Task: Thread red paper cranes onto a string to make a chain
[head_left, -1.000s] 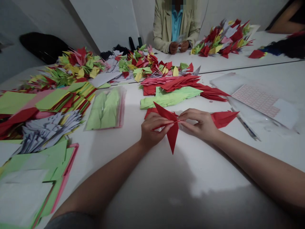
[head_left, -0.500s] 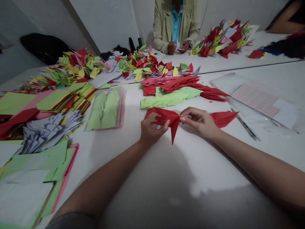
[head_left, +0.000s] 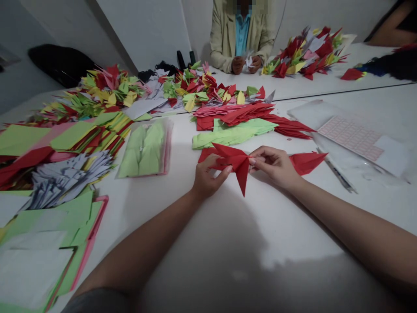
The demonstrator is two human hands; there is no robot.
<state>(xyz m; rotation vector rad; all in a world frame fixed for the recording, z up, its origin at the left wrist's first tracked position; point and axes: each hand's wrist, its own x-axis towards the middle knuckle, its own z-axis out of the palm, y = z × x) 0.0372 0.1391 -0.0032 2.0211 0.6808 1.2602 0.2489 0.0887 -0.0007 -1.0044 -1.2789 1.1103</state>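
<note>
Between my hands, just over the white table (head_left: 202,243), is a folded red origami paper (head_left: 239,164) with pointed flaps, one of them hanging down. My left hand (head_left: 210,174) pinches its left part between thumb and fingers. At its right end, the thumb and fingertips of my right hand (head_left: 272,164) are closed on a tip that they mostly cover. Another folded red piece (head_left: 308,162) lies on the table beyond my right wrist. Right behind my hands sit a stack of folded green papers (head_left: 234,134) and a stack of folded red papers (head_left: 250,114).
Piles of colourful folded paper (head_left: 114,89) line the back left, with another heap (head_left: 308,54) at the back right. Paper sheets (head_left: 35,261) and a plastic packet (head_left: 143,150) lie left. A pen (head_left: 337,169) and patterned sheet (head_left: 352,135) lie right. Opposite, a person (head_left: 224,39) handles white paper.
The hanging red flap has swung slightly right and spread wider. Both my hands keep their hold and have barely shifted. Across the table, the person's hands and white paper have moved a little.
</note>
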